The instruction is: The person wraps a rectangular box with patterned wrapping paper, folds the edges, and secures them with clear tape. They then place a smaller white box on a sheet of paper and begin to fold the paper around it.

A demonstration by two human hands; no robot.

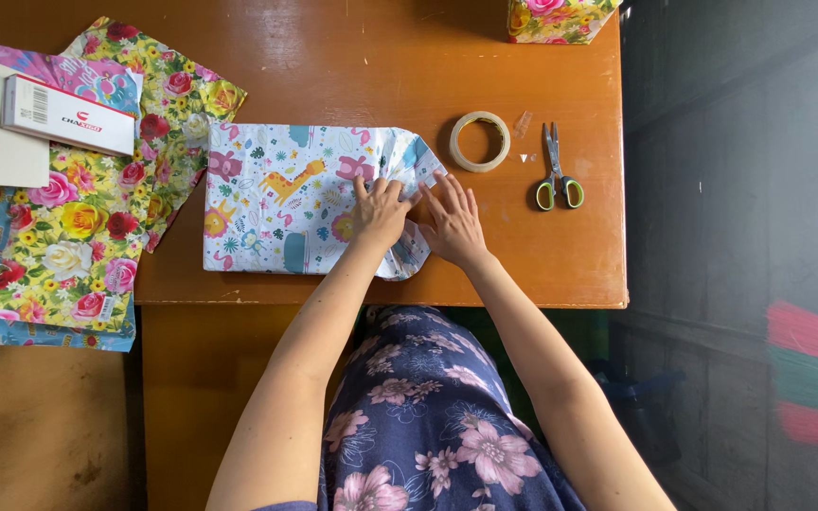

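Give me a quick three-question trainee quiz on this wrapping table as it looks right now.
1. True or false: the scissors lie closed, right of the tape roll.
2. Which end of the wrapped box do the left hand and right hand press on?
A. its left end
B. its right end
C. its middle
3. Fill in: the flowered paper lies at the table's ____ edge.

Key: 1 true; 2 B; 3 left.

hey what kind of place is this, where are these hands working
Probably a home gift-wrapping spot. On an orange wooden table lie a half-wrapped box, a tape roll, scissors and floral wrapping sheets.
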